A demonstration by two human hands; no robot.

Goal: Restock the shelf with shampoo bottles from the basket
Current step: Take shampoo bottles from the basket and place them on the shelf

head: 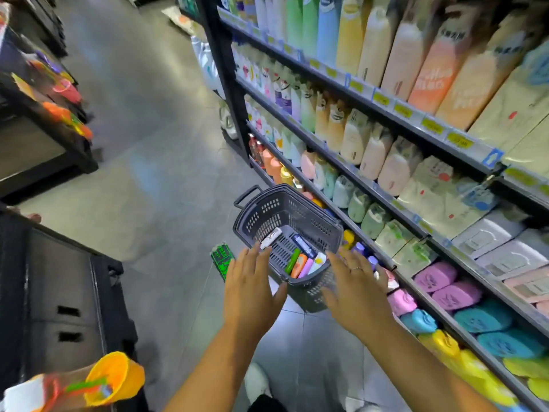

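Note:
A dark grey plastic basket (267, 209) stands on the floor beside the shelf unit (350, 171). Several shampoo bottles lie in it: a white one (271, 238), a dark blue one (303, 246), then green (293, 260), orange (299, 265), pink (306, 267) and white (317, 262) ones side by side. My left hand (251, 288) hovers over the basket's near left rim with fingers straight and spread. My right hand (355, 288), a ring on one finger, hovers over the near right rim, also spread. Neither hand holds anything.
The shelves on the right carry rows of pastel bottles and refill packs (439, 200). A green and black item (221, 258) lies on the floor left of the basket. Dark racks with toys stand on the left, with an orange cup (114, 379) near me. Grey floor runs down the aisle.

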